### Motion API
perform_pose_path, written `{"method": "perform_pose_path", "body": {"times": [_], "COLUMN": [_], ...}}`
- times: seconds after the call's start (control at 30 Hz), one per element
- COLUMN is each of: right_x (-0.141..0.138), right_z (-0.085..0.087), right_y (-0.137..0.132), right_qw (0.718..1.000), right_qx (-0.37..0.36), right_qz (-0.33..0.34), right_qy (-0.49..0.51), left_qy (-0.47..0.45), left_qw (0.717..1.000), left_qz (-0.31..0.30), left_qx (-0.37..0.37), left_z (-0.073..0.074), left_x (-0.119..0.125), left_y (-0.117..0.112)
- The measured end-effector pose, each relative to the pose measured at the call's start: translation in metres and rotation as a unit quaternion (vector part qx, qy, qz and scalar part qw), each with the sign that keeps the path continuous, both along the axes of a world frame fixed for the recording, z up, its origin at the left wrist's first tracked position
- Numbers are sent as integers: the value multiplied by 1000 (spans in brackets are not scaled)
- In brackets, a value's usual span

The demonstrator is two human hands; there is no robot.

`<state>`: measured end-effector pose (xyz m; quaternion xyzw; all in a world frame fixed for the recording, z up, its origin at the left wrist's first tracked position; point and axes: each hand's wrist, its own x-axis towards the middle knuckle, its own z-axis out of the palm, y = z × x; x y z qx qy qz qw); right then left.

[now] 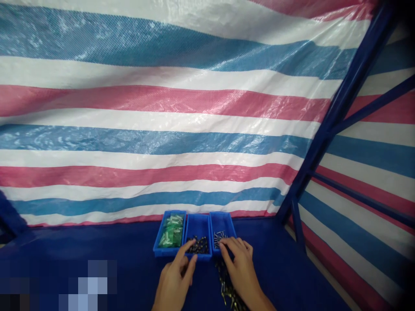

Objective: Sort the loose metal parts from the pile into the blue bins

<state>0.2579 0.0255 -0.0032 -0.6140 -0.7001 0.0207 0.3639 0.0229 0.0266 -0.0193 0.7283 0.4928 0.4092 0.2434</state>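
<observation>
The left hand point(177, 272), thumb and index finger parted, hovers at the middle blue bin point(198, 224) of small dark pieces point(202, 247); the right hand point(240, 265) is at silver screws point(218, 237) in the right blue bin point(222, 221), its grip unclear.

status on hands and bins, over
Left hand open at dark parts, middle bin. Right hand at silver pins, right bin, grip unclear. Possible snag: dark pile by right hand.

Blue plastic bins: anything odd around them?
Possibly: small black-and-brass parts lie loose on the dark blue tabletop, beside the right hand, while similar pieces sit inside the middle blue plastic bin.
</observation>
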Motion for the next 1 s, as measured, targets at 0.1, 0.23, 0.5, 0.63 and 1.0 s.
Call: {"method": "perform_pose_path", "body": {"times": [0.1, 0.23, 0.5, 0.63, 1.0], "right_x": [0, 1, 1, 1, 2], "right_z": [-1, 0, -1, -4, -8], "right_y": [0, 0, 0, 1, 3], "right_qw": [1000, 1000, 1000, 1000, 1000], "right_qx": [0, -6, -16, -9, -2], "right_qz": [0, 4, 10, 8, 11], "right_qy": [-4, 2, 14, 7, 6], "left_qy": [76, 197, 247, 278, 320], "left_qw": [982, 927, 905, 886, 869], "left_qz": [-96, -173, -201, -200, -242], "left_qx": [146, 269, 280, 312, 288], "left_z": [-2, -4, -34, -40, -15], "left_x": [1, 8, 22, 20, 16], "left_y": [-6, -9, -4, -2, -4]}}
